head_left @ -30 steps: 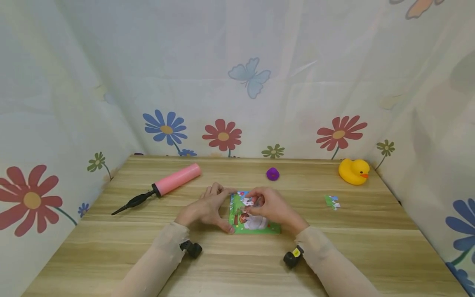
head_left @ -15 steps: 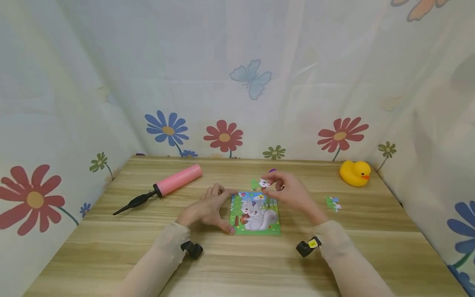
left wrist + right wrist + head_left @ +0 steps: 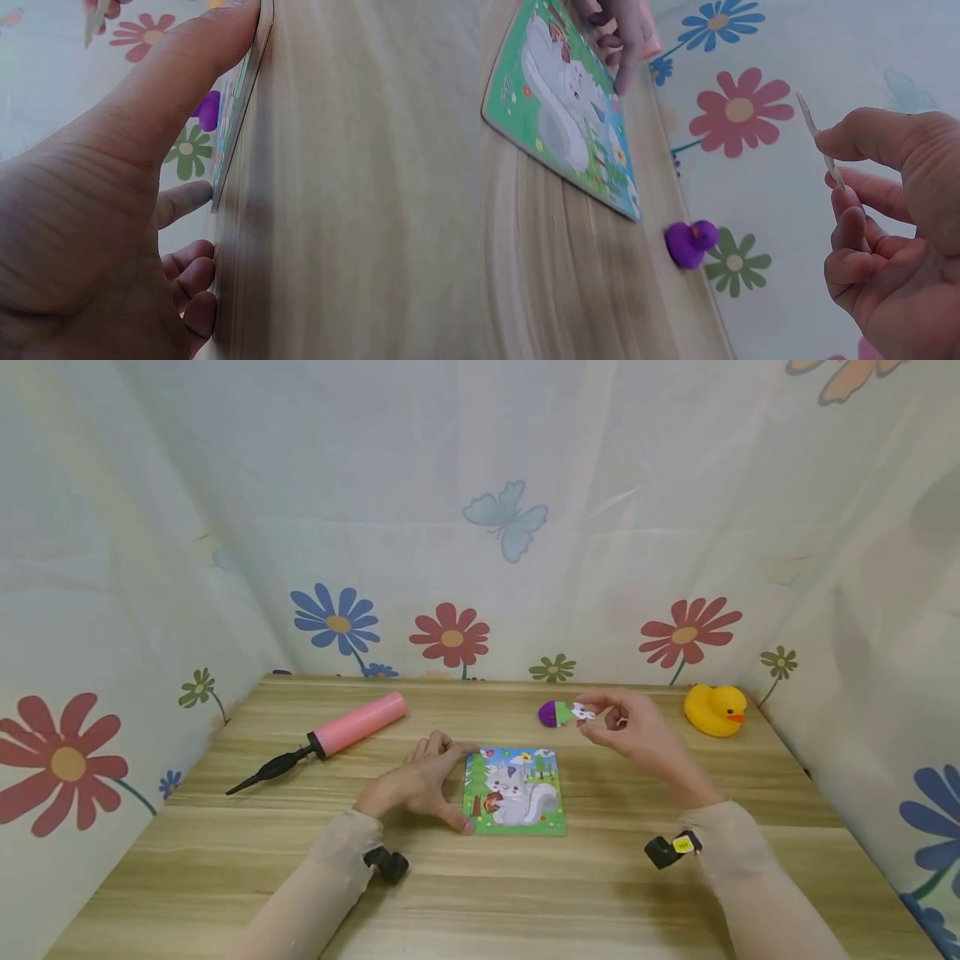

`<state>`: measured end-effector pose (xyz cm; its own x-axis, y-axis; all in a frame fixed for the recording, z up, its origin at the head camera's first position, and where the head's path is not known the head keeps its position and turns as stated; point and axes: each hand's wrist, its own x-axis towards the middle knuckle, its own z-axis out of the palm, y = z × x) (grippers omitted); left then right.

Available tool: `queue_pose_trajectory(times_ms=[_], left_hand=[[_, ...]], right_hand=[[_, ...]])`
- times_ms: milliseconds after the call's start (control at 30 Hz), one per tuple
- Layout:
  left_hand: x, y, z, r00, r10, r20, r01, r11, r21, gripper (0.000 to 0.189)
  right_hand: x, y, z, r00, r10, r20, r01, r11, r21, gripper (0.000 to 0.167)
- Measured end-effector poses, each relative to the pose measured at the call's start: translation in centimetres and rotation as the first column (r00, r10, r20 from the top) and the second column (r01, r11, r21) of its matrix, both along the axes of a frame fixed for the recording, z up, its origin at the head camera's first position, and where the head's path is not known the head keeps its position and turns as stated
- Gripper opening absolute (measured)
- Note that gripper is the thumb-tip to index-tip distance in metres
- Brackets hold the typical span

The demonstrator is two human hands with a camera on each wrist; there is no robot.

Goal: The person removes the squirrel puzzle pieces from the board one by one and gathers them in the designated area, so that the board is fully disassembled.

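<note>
A square jigsaw board (image 3: 525,793) with a grey squirrel picture lies flat on the table. Against its left side rests my left hand (image 3: 420,787), thumb at the near corner and index finger at the far one. My right hand (image 3: 641,731) pinches a puzzle piece (image 3: 564,714) between thumb and fingers, right of and beyond the board. That piece shows green and a white animal face; in the right wrist view it appears edge-on. It overlaps a small purple toy duck (image 3: 690,244) in the head view, hiding part of it.
A pink hand pump (image 3: 360,723) with a black nozzle lies at the back left. At the back right sits a yellow rubber duck (image 3: 715,710). A flower-printed curtain (image 3: 375,527) stands behind the table (image 3: 480,893).
My right hand has lifted away from the board with the puzzle piece and moved rightward. It now covers the spot where another loose piece lay. My left hand has stayed in place.
</note>
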<state>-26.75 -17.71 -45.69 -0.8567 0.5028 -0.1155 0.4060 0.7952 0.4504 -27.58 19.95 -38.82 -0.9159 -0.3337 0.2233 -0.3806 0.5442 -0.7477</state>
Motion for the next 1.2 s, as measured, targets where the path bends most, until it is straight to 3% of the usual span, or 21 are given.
queue_pose_trajectory(times_ms=[433,700,933,1200], left_hand=[[0.0,0.0,-0.2,1.0,-0.014,-0.007,0.014,1.0,0.022,0.128],[-0.2,0.0,-0.3,1.0,-0.021,-0.016,0.021,0.999,0.029,0.127],[-0.1,0.0,-0.2,1.0,-0.024,-0.012,0.024,0.999,0.035,0.127],[-0.1,0.0,-0.2,1.0,-0.025,-0.014,0.025,0.999,0.031,0.127]], right_hand=[[2.0,5.1,1.5,0.995,-0.099,-0.03,0.1,0.994,0.038,0.047],[2.7,7.5,1.6,0.992,-0.113,-0.052,0.116,0.991,0.061,0.048],[3.4,9.6,0.9,0.993,-0.117,-0.028,0.119,0.989,0.092,0.047],[4.1,11.8,-1.1,0.992,-0.128,-0.008,0.128,0.984,0.121,0.046]])
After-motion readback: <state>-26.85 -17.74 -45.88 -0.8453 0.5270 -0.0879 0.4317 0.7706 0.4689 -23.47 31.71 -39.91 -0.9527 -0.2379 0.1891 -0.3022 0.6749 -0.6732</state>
